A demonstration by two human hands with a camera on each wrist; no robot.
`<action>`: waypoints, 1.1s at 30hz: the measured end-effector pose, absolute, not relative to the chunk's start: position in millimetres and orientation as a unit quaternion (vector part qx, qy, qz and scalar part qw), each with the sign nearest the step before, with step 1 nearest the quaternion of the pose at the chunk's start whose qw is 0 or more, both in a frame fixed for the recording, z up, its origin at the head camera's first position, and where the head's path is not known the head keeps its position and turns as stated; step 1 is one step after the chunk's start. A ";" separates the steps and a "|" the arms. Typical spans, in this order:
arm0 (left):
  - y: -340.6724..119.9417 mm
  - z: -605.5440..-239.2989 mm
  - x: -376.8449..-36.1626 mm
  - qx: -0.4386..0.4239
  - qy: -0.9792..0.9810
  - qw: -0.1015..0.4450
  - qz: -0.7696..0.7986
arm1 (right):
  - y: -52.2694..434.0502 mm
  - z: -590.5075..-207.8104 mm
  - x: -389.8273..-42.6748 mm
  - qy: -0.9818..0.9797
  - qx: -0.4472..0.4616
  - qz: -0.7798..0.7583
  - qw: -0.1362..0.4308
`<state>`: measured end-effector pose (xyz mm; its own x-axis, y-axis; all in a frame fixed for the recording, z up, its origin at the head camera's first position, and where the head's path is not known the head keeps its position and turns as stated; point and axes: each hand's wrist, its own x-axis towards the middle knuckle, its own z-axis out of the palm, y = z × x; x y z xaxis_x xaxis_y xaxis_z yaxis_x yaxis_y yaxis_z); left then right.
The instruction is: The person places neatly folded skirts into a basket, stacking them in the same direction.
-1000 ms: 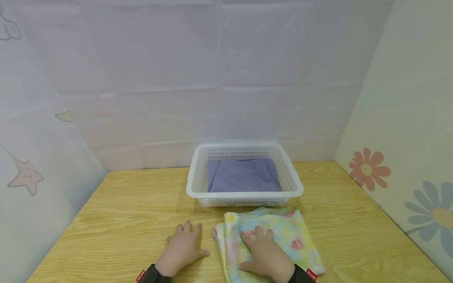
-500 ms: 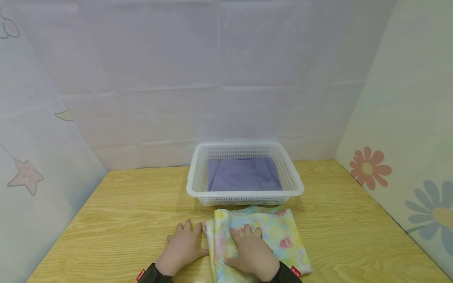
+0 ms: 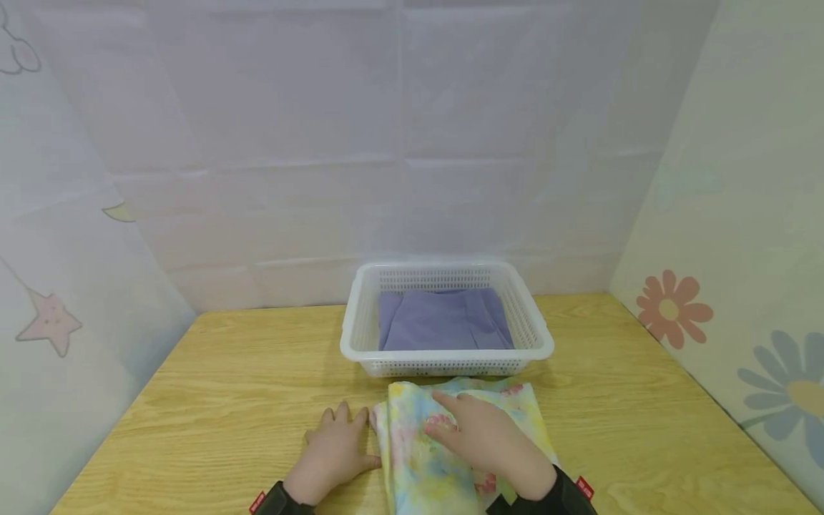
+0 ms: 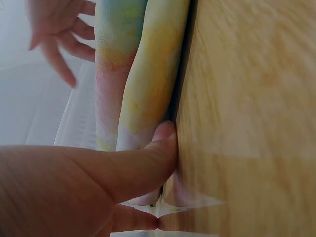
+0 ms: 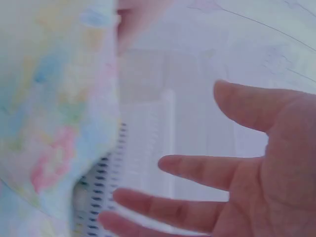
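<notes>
A folded floral cloth (image 3: 421, 465) in yellow, blue and pink lies on the table in front of the white basket. My left hand (image 3: 331, 454) rests flat on the wood at the cloth's left side, fingers spread. In the left wrist view its thumb (image 4: 153, 155) touches the rolled, layered edge of the cloth (image 4: 153, 74). Over the cloth is my right hand (image 3: 486, 436), holding nothing. The right wrist view shows its fingers (image 5: 182, 210) spread and apart from the cloth (image 5: 54, 108).
A white perforated basket (image 3: 447, 355) stands behind the cloth, with a folded purple cloth (image 3: 444, 322) inside. The wooden table (image 3: 244, 379) extends to both sides. White printed sheets (image 3: 309, 143) hang around the back and sides.
The floral cloth has slid left against my left hand, with my right hand on it. After that, my right hand has lifted off and shifted right. My left hand has stayed in place.
</notes>
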<state>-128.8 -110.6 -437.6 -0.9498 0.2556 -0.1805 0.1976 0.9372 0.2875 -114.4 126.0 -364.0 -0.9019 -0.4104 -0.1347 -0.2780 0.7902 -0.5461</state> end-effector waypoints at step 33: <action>-110.3 -439.6 -128.9 0.113 0.980 0.098 0.130 | 275.4 -435.2 -139.3 0.860 0.074 -0.471 0.181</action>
<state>-128.9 -110.3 -439.6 -0.9553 0.2475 -0.1618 0.1966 0.9403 0.2778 -139.3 275.4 -435.2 -0.9234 -0.0439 -0.3813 0.2976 0.5452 -0.7837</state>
